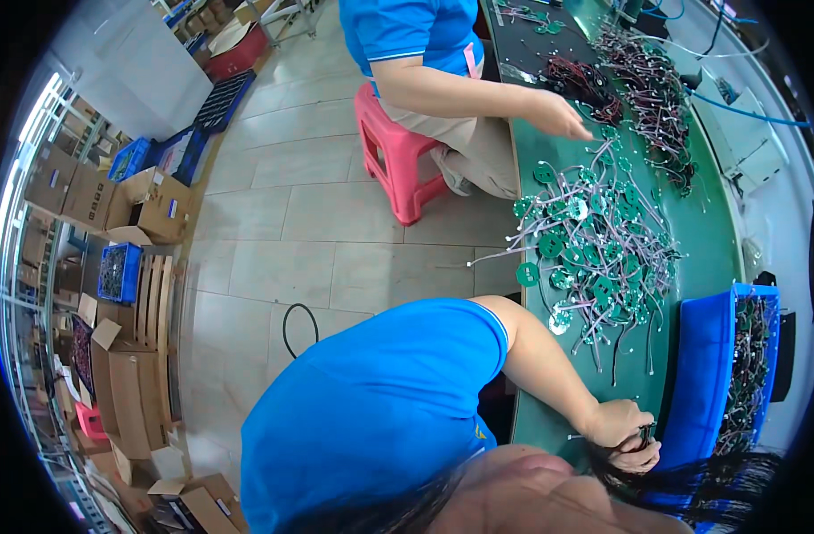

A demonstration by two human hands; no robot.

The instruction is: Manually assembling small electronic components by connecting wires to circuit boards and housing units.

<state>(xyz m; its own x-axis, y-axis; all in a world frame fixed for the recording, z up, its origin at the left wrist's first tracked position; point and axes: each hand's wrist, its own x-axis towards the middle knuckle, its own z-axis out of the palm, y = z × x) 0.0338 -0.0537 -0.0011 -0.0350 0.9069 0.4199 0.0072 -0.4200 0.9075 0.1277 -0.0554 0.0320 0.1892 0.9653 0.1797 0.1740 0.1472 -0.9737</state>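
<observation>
My left hand (pixel 617 422) and my right hand (pixel 636 457) are close together over the green table mat (pixel 549 405). Both sets of fingers are closed around a small dark piece (pixel 646 433), too small and too covered to name. A thin pale wire end (pixel 575 437) pokes out beside my left hand. Dark hair hides part of my right hand and its arm. Beyond my left forearm lies a large heap of round green circuit boards with grey wires (pixel 603 249).
A blue bin (pixel 705 374) full of wired parts stands right of my hands. Across the table, a co-worker's hand (pixel 558 114) reaches over the heap's far end near dark wire bundles (pixel 647 98). A pink stool (pixel 394 151) and cardboard boxes (pixel 131 383) are on the left.
</observation>
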